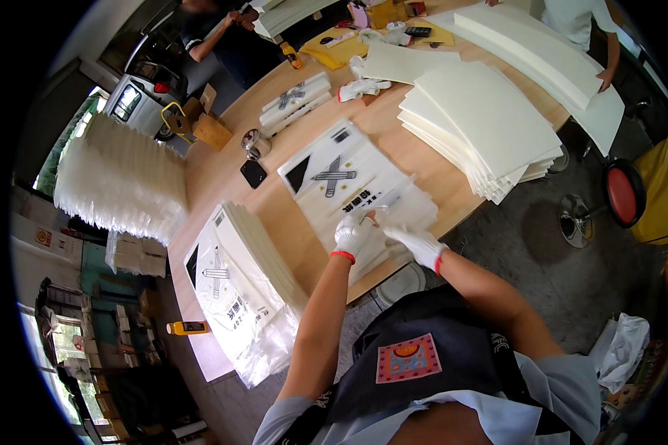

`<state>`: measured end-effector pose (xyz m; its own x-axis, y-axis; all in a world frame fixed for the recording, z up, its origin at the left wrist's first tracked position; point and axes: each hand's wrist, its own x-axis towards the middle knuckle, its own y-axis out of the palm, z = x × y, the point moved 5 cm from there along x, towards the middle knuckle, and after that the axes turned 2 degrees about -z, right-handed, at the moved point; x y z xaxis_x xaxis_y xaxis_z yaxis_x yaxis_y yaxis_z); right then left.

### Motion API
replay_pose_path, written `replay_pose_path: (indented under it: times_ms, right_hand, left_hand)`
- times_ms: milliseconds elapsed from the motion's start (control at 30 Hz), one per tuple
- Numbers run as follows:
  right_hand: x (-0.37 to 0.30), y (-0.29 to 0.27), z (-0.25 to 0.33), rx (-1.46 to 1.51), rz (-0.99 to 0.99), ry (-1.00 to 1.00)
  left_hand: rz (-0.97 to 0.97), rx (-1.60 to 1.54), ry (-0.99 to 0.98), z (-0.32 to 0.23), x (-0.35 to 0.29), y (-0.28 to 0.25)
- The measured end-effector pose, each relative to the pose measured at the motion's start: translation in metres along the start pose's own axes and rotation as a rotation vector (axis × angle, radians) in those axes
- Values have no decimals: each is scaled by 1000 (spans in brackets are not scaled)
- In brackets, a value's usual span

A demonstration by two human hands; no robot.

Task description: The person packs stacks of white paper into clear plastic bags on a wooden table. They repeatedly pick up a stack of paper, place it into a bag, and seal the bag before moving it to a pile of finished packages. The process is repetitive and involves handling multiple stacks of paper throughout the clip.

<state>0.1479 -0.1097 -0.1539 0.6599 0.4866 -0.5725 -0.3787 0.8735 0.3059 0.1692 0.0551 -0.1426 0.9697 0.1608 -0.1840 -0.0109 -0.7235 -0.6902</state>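
Observation:
A pile of printed clear plastic bags [384, 176] lies on the table before me, with a pencil drawing and dark lettering on the top one. My left hand [352, 236], in a white glove with a red cuff, is closed at the near end of the top bag, its fingertips pinching the film. Just to its right, my right hand [421, 248] in a matching glove reaches over the crumpled bag end, fingers stretched toward the left hand. At the left stands a stack of filled paper packs [237, 278] in the same printed plastic.
Fanned white paper stacks [482, 122] cover the table's right side. A phone [253, 174], a metal tin [255, 144], gloves [364, 88] and rolled bags [295, 100] lie farther off. Two people stand across the table. A red-seated stool [624, 193] is at right.

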Motion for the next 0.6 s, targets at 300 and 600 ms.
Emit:
replay_pose_path:
  times_ms: [300,600]
  right_hand:
    - [62,-62,4,-582,-200,-229]
    - [-22,-9,97,-630,-317,-855]
  left_hand:
    - [-197,-1494,286,-46,28,-89]
    - [-217,-8,953,-181,-55,-27]
